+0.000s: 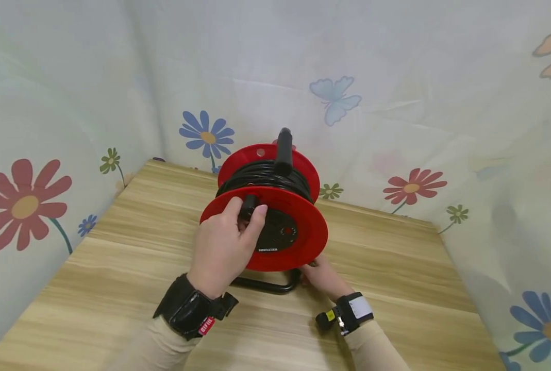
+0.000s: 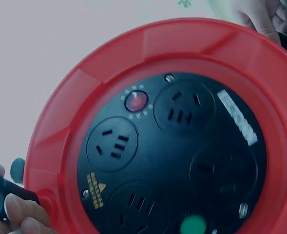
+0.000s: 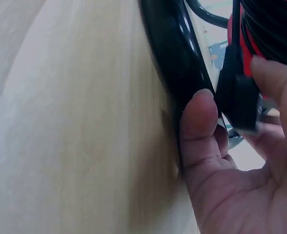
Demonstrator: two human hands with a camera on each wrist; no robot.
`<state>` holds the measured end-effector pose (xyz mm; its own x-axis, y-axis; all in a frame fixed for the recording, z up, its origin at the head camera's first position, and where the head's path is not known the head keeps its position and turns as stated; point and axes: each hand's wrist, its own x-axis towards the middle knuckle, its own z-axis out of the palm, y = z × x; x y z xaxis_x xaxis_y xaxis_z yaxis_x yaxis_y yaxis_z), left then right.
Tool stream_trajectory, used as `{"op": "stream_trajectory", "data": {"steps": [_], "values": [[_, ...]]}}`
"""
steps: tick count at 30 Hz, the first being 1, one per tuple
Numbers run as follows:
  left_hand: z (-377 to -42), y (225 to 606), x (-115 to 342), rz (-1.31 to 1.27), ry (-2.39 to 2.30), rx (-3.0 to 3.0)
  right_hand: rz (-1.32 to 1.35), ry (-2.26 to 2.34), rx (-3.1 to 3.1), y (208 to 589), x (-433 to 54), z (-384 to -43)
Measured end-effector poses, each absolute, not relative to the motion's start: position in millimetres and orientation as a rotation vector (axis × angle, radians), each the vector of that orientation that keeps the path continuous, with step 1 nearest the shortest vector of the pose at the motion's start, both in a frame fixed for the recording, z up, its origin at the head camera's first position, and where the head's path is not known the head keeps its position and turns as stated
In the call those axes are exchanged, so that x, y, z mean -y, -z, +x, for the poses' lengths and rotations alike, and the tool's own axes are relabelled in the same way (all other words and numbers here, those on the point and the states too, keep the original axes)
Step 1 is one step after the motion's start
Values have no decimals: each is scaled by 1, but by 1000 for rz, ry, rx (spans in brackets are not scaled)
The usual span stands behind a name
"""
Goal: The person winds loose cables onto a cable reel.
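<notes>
A red cable reel (image 1: 310, 234) wound with black cable (image 1: 263, 174) stands on the table in the head view. My left hand (image 1: 221, 252) pinches the black crank knob (image 1: 249, 205) on the reel's near face, at its upper left. The left wrist view shows the black socket panel (image 2: 165, 146) inside the red disc. Low at the reel's right side, my right hand (image 1: 323, 278) grips the black tube stand (image 3: 175, 48). A black plug (image 3: 241, 100) hangs on its cable beside the palm in the right wrist view; some fingers are hidden behind the plug and tube.
The black carrying handle (image 1: 284, 152) rises above the reel at the back. A wooden tabletop (image 1: 391, 263) spreads around the reel. Behind and at both sides hangs a pale curtain (image 1: 252, 56) printed with flowers and butterflies.
</notes>
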<state>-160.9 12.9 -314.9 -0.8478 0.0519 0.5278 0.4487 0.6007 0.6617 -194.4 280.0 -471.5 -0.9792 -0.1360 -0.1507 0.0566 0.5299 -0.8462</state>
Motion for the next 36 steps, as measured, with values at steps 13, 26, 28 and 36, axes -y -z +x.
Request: {"op": "stream_trajectory", "data": {"steps": [13,26,28,36], "values": [[-163,314,-40,-510,1073,2362,-521,1498,-2623,447,-246,-192],[-165,336,-37,-655,1236,2486,-109,1408,-2639,477,-263,-194],[-164,344,-32,-668,1193,2540,-25,1382,-2647,472,-266,-184],[-145,382,-6,-707,1058,2708,-1,1273,-2878,449,-267,-129]]}}
